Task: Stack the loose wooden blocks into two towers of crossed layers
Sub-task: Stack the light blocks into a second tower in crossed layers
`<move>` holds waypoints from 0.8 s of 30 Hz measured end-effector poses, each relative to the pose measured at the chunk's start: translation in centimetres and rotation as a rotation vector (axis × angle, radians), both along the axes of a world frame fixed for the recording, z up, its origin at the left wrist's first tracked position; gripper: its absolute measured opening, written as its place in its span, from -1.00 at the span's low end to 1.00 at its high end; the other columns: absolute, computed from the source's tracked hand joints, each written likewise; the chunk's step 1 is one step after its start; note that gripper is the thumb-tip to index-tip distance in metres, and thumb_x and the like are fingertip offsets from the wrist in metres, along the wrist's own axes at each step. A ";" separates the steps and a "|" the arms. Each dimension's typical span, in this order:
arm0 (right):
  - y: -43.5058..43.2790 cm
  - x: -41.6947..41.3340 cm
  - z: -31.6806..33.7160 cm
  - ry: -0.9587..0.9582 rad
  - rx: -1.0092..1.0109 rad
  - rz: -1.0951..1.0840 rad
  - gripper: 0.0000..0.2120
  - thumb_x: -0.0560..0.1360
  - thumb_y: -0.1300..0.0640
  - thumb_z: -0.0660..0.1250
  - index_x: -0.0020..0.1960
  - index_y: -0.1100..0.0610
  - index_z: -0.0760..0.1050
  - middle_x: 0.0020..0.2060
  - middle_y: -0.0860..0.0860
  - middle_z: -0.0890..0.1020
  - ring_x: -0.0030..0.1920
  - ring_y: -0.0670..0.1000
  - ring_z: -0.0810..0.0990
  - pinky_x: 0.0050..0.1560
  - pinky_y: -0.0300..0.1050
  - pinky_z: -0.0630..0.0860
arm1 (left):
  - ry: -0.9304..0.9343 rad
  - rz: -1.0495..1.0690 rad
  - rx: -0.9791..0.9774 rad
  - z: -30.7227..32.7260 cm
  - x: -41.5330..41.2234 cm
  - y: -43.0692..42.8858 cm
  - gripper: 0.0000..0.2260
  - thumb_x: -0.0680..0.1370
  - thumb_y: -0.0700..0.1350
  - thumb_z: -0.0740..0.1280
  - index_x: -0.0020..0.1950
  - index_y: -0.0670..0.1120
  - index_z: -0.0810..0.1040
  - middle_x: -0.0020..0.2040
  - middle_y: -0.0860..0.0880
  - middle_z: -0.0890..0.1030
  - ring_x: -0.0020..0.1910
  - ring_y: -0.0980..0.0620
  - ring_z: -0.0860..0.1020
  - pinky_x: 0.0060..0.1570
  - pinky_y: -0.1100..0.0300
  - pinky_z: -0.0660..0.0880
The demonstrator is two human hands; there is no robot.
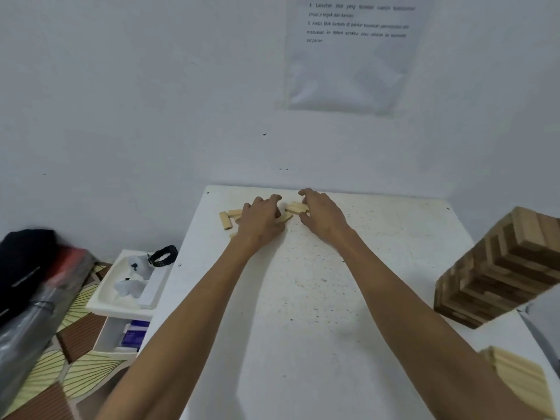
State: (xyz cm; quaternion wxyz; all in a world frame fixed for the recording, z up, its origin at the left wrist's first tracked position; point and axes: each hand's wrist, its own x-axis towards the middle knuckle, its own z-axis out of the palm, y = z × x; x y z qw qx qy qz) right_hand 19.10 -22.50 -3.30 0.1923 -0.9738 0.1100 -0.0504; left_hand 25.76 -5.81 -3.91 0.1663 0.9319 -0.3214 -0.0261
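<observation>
Several loose pale wooden blocks (228,219) lie at the far left of the white table (318,298), near the wall. My left hand (261,219) rests palm down over some of them, and one block (285,219) pokes out under its fingers. My right hand (322,214) curls around a small cluster of blocks (295,207) just right of it. A tall tower of crossed dark and light layers (500,268) stands at the table's right edge. A lower stack of pale blocks (515,377) sits at the near right corner.
The wall (151,116) rises directly behind the table, with a printed sheet (354,50) taped on it. Left of the table stands a white drawer unit (127,298) with a black watch (162,255) on top. A dark bag (27,268) lies further left.
</observation>
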 end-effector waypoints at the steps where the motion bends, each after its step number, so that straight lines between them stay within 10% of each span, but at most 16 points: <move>1: 0.1 -0.3 -0.2 -0.006 0.019 -0.015 -0.48 0.58 0.17 0.32 0.50 0.13 0.28 0.26 0.10 0.53 0.25 0.12 0.45 0.14 0.06 0.50 | 0.001 0.007 -0.019 -0.3 -0.2 0.1 -0.46 0.57 -0.07 0.37 0.53 -0.07 0.30 0.17 0.03 0.64 0.30 -0.11 0.42 0.25 -0.04 0.30; 24: 9.0 -25.3 0.3 -0.007 0.126 0.093 -0.20 0.47 0.13 0.37 0.60 0.02 0.05 0.16 -0.08 0.50 0.14 -0.02 0.41 -0.10 -0.11 0.46 | 0.166 -0.011 -0.352 -1.2 -21.1 11.0 -0.52 0.55 -0.16 0.42 0.44 -0.04 0.37 0.06 0.07 0.60 0.00 0.05 0.54 0.05 0.07 0.53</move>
